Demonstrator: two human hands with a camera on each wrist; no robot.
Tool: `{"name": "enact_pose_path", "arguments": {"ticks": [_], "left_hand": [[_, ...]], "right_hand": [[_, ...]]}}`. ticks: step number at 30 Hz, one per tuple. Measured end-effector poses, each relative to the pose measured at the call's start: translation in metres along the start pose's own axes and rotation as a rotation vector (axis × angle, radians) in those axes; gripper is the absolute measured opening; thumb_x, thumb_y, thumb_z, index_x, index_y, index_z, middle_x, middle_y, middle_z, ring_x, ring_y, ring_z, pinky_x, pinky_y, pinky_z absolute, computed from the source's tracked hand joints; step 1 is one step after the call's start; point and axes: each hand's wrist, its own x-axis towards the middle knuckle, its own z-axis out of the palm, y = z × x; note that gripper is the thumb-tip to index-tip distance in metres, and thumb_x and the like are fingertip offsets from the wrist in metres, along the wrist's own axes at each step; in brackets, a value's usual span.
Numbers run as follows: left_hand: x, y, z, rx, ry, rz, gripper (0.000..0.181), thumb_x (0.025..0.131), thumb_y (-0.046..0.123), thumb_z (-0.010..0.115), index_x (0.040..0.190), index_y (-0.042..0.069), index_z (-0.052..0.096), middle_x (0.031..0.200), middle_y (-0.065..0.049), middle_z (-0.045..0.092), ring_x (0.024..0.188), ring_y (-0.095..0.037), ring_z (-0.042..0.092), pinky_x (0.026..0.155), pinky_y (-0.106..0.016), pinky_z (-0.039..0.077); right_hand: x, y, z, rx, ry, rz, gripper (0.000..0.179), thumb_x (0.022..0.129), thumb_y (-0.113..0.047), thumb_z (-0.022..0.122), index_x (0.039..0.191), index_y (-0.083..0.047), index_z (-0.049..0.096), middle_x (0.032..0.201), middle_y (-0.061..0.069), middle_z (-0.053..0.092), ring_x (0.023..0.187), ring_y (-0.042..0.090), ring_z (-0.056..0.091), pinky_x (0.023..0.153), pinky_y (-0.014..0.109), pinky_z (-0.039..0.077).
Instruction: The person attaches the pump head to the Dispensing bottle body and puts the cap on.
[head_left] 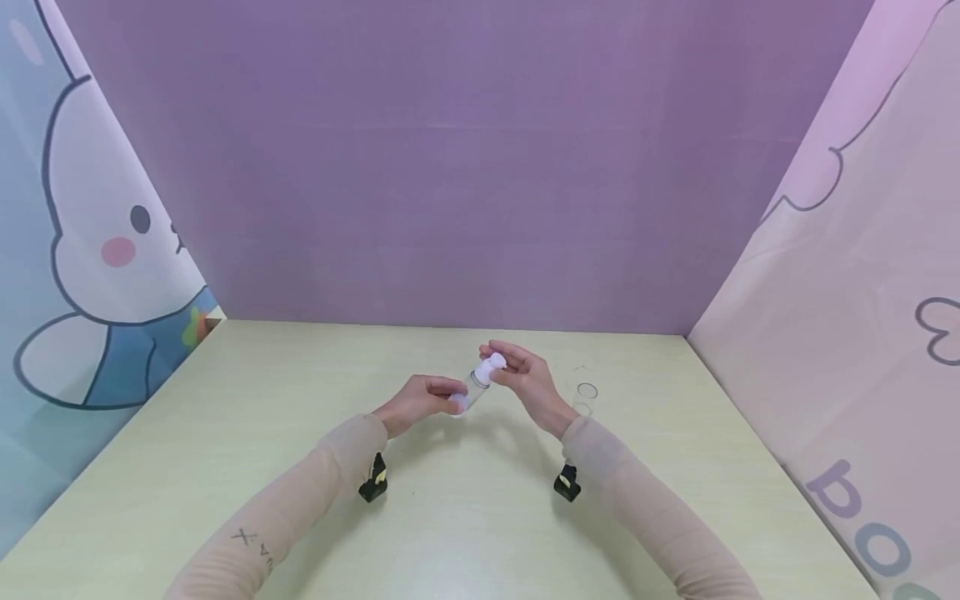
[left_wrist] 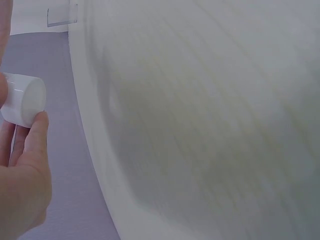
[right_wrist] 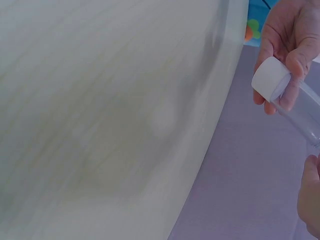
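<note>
A clear pump bottle [head_left: 474, 393] with a white pump top and a white base is held tilted above the table, its top toward the upper right. My left hand [head_left: 420, 402] pinches its white base [right_wrist: 271, 78] between thumb and fingers. Around the white pump top [head_left: 487, 368], my right hand [head_left: 532, 385] has its thumb and fingers; only part of that hand shows at the right wrist view's edge. In the left wrist view, the base [left_wrist: 22, 100] hides the rest of the bottle. A clear cylindrical cap [head_left: 586, 398] stands on the table beside the right wrist.
The pale wooden table [head_left: 465, 533] ends at a purple backdrop [head_left: 465, 167]. Printed cloths hang at the left [head_left: 112, 208] and right [head_left: 847, 317]. A small black device is strapped under each wrist.
</note>
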Motion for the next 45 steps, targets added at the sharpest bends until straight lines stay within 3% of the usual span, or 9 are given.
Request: {"name": "enact_pose_path", "arguments": {"ticks": [10, 17, 25, 39, 45], "left_hand": [[-0.0009, 0.0019, 0.0003, 0.006, 0.015, -0.016, 0.035, 0.08, 0.02, 0.07, 0.115, 0.016, 0.065, 0.123, -0.005, 0.06, 0.115, -0.023, 0.052, 0.098, -0.045, 0.041], [-0.0004, 0.0024, -0.0005, 0.002, 0.016, -0.027, 0.036, 0.08, 0.018, 0.07, 0.115, 0.016, 0.064, 0.123, -0.004, 0.06, 0.115, -0.023, 0.052, 0.098, -0.044, 0.04], [-0.0006, 0.0024, -0.0017, 0.0, 0.003, -0.005, 0.041, 0.081, 0.017, 0.07, 0.12, 0.009, 0.061, 0.124, -0.008, 0.059, 0.117, -0.026, 0.051, 0.097, -0.045, 0.041], [-0.0013, 0.003, 0.0001, 0.02, 0.017, -0.023, 0.034, 0.079, 0.018, 0.071, 0.113, 0.017, 0.065, 0.121, -0.005, 0.061, 0.114, -0.024, 0.052, 0.096, -0.044, 0.041], [-0.0015, 0.002, 0.0006, 0.016, 0.023, -0.014, 0.035, 0.079, 0.017, 0.071, 0.114, 0.015, 0.065, 0.12, -0.005, 0.061, 0.112, -0.023, 0.053, 0.095, -0.044, 0.041]], "right_hand": [[-0.0006, -0.0016, 0.0022, 0.002, 0.007, 0.017, 0.045, 0.083, 0.008, 0.056, 0.127, 0.003, 0.048, 0.126, 0.019, 0.055, 0.11, 0.014, 0.058, 0.094, 0.027, 0.045], [0.001, -0.0009, 0.0024, -0.025, 0.042, 0.033, 0.043, 0.082, 0.007, 0.06, 0.124, 0.002, 0.052, 0.124, 0.017, 0.057, 0.109, 0.015, 0.059, 0.094, 0.029, 0.046], [0.0021, -0.0002, 0.0021, -0.039, 0.058, 0.045, 0.041, 0.081, 0.003, 0.063, 0.121, 0.0, 0.055, 0.123, 0.017, 0.058, 0.107, 0.015, 0.06, 0.092, 0.03, 0.047], [0.0002, 0.0021, 0.0011, -0.061, 0.091, 0.056, 0.042, 0.08, 0.0, 0.066, 0.12, -0.001, 0.056, 0.121, 0.014, 0.06, 0.105, 0.015, 0.061, 0.09, 0.03, 0.048], [-0.0004, 0.0032, 0.0018, -0.07, 0.111, 0.055, 0.041, 0.079, -0.002, 0.068, 0.118, -0.003, 0.058, 0.119, 0.012, 0.062, 0.103, 0.015, 0.061, 0.09, 0.03, 0.049]]}}
